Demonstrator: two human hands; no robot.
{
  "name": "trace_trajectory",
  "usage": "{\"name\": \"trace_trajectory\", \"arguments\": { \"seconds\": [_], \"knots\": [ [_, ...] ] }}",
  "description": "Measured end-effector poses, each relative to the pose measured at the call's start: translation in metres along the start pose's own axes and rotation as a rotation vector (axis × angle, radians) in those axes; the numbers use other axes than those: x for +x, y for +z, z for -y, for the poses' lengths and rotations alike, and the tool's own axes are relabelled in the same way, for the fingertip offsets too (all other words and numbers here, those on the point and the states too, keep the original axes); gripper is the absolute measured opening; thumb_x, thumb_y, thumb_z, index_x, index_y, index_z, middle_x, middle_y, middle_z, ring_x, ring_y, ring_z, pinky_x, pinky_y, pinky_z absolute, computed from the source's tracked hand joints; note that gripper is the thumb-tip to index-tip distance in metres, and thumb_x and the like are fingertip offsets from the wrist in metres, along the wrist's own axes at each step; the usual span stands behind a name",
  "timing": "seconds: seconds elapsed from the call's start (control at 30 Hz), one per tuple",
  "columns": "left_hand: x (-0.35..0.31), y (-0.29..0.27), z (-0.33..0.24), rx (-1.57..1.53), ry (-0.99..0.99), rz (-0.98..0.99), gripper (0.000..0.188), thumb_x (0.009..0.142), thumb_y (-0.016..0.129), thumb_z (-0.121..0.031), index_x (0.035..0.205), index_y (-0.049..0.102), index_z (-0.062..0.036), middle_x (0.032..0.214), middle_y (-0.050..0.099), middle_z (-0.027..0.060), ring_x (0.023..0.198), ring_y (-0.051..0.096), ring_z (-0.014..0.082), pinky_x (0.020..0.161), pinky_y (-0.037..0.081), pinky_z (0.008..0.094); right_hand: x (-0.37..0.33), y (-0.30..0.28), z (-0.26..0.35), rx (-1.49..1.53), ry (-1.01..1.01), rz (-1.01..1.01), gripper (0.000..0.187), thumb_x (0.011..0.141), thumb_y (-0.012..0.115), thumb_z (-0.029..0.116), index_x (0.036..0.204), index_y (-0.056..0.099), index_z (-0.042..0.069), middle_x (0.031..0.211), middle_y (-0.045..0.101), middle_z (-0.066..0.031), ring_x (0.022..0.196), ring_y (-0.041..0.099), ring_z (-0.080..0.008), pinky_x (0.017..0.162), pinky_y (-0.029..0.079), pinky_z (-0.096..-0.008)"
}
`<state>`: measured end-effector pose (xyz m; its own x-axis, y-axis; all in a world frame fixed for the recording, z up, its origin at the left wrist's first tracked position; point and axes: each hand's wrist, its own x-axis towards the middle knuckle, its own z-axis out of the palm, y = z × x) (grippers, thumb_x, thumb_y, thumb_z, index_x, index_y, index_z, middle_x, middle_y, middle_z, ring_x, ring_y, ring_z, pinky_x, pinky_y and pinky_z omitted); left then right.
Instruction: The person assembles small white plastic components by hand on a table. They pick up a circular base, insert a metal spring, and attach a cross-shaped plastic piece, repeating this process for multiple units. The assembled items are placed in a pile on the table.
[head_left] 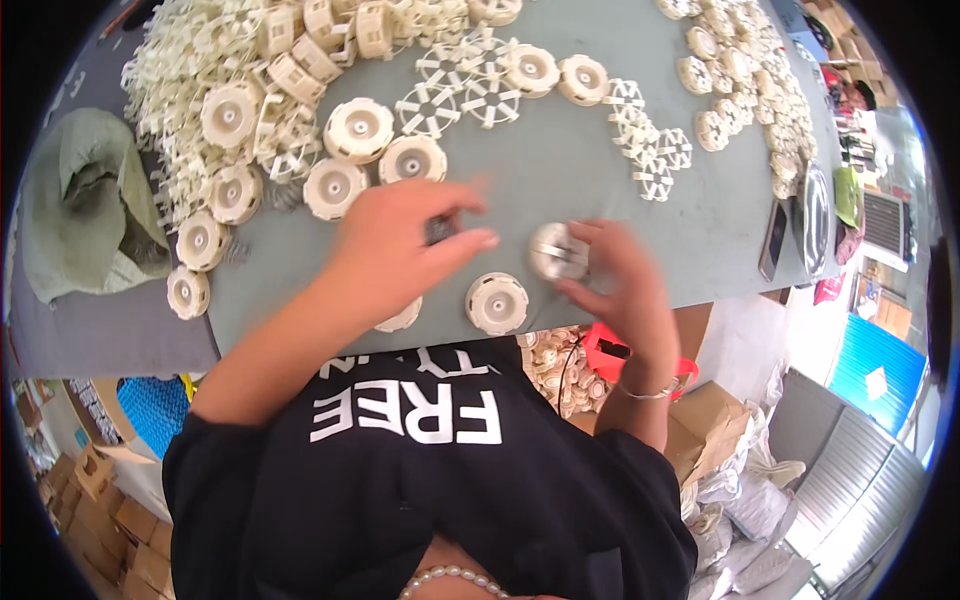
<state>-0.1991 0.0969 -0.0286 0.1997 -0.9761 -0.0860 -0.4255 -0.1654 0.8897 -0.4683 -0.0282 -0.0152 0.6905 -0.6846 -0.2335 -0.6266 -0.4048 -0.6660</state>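
Note:
My right hand [625, 280] grips a round cream plastic part [556, 252] by its right side, just above the grey table. Some motion blur softens it. In the curled fingers of my left hand [405, 235] sits a small dark thing [438, 230], too blurred to name. Between and below the hands a cream wheel-shaped housing [497, 304] lies near the table's front edge. Another housing [400, 317] is partly covered by my left forearm. Beyond my left hand lie more housings [335, 188]. Small wire springs [287, 194] rest beside them.
A heap of cream plastic pieces [190, 110] fills the far left. Spoked cream rings [490, 95] lie at the back, with more round parts [735, 65] at the far right. A green cloth sack [95, 210] sits left; a phone [773, 238] lies by the right edge.

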Motion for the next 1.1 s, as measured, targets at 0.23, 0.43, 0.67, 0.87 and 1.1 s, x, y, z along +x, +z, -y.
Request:
{"name": "trace_trajectory", "arguments": {
  "seconds": [0.23,0.43,0.67,0.87,1.1],
  "knots": [
    [-0.043,0.029,-0.020,0.267,0.077,0.285,0.075,0.081,0.091,-0.030,0.145,0.061,-0.0064,0.085,0.070,0.0084,0.080,0.071,0.0255,0.072,0.057,0.0377,0.027,-0.078,-0.089,-0.347,0.164,-0.541,0.071,0.080,0.093,0.028,0.142,0.066,0.005,0.138,0.068,-0.0147,0.114,0.069,-0.0310,0.096,0.057,-0.0420],
    [-0.031,0.051,0.000,0.650,0.113,0.209,0.085,0.083,0.089,-0.038,0.154,0.053,-0.0074,0.087,0.071,0.0084,0.081,0.071,0.0277,0.072,0.056,0.0405,0.110,-0.046,-0.071,-0.200,-0.005,-0.440,0.079,0.078,0.094,0.033,0.147,0.063,0.008,0.141,0.066,-0.0185,0.123,0.066,-0.0349,0.104,0.054,-0.0434],
    [-0.014,0.017,0.012,-0.955,-0.313,0.246,0.037,0.109,0.060,-0.013,0.144,0.062,-0.0035,0.128,0.067,0.0047,0.105,0.062,0.0120,0.079,0.053,0.0308,0.046,0.007,0.016,0.171,-0.295,-0.292,0.042,0.083,0.089,0.011,0.123,0.077,0.005,0.118,0.071,-0.0112,0.100,0.070,-0.0240,0.085,0.059,-0.0366],
    [-0.025,0.022,0.011,-0.933,-0.185,0.180,0.040,0.107,0.064,-0.010,0.146,0.058,-0.0009,0.138,0.065,0.0102,0.113,0.064,0.0139,0.088,0.059,0.0331,0.019,0.057,0.030,0.463,-0.402,-0.238,0.035,0.081,0.089,0.002,0.114,0.078,0.002,0.103,0.073,-0.0084,0.089,0.072,-0.0182,0.077,0.060,-0.0313],
    [-0.031,0.016,0.012,-0.948,-0.378,0.183,0.027,0.107,0.067,-0.018,0.126,0.068,0.0012,0.107,0.074,0.0095,0.081,0.072,0.0138,0.068,0.063,0.0287,0.016,0.058,0.034,0.325,-0.571,-0.292,0.031,0.080,0.088,0.001,0.110,0.079,0.001,0.103,0.075,-0.0102,0.087,0.074,-0.0235,0.076,0.061,-0.0329]
  ]
}}
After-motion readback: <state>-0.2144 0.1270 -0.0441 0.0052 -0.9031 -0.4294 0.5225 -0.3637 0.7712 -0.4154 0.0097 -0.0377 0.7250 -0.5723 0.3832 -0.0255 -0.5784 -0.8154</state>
